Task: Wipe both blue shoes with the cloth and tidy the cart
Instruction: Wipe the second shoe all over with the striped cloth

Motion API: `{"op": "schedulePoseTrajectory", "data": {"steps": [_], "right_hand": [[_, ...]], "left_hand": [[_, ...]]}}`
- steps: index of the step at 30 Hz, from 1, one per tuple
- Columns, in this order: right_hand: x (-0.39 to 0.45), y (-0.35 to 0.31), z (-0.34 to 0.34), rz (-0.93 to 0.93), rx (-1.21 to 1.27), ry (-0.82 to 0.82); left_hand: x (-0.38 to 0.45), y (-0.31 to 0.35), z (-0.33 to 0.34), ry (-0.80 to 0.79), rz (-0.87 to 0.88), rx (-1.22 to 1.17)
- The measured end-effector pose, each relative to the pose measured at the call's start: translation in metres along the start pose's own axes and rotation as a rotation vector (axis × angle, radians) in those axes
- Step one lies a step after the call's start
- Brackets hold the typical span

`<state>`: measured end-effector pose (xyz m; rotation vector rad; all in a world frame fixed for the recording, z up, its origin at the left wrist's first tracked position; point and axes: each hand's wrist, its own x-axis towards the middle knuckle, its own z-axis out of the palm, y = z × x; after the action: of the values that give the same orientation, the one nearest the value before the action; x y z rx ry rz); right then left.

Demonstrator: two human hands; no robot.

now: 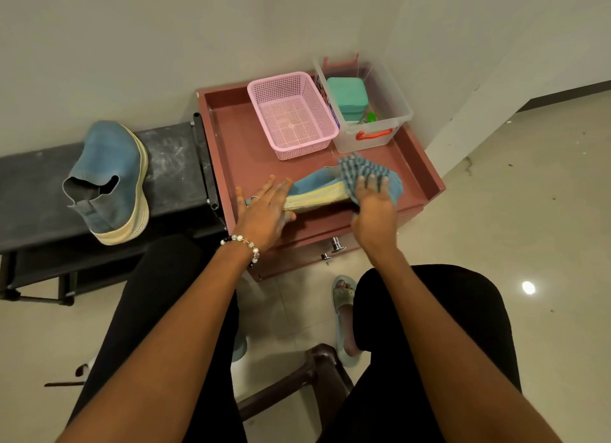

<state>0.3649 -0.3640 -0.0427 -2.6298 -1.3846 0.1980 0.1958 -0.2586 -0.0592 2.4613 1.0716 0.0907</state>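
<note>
Both arms reach forward, left hand [264, 211] flat with fingers straight, right hand [373, 208] palm-down, fingers spread.

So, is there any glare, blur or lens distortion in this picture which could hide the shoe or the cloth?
Head view: one small bright glare spot on the floor tiles at right, far from the work; wide-angle bending curves the wall edges and the bench; lighting is soft and even, shadows faint; the shoe on the cart and the cloth under the right hand look slightly soft but readable.
</note>
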Motion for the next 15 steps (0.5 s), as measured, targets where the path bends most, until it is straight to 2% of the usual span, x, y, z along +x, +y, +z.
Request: {"op": "schedulePoseTrajectory", "data": {"steps": [2,5,7,9,12,15], "right_hand": [[-0.009,-0.021,0.002,-0.149,0.055,-0.093],[-0.015,-0.031,0.005,-0.487,0.090,-0.038],[-0.004,-0.013,0.005,-0.567,-0.006,-0.014],[0.009,0.010,-0.003,-0.523,-0.053,0.002],[0.027,0.042,-0.011,-0.304,-0.008,0.024],[0.029,0.051,-0.010,-0.103,0.124,0.070]], "left_hand": [[0.000,0.001,-0.002,0.002,-0.013,-0.017],[-0.002,0.004,-0.006,-0.035,-0.005,0.017],[-0.003,0.003,-0.007,-0.055,0.009,0.019],[-0.004,0.001,-0.008,-0.075,0.029,0.004],[-0.006,-0.002,-0.009,-0.093,0.031,0.025],[-0.008,-0.010,-0.006,-0.034,-0.034,0.052]]}}
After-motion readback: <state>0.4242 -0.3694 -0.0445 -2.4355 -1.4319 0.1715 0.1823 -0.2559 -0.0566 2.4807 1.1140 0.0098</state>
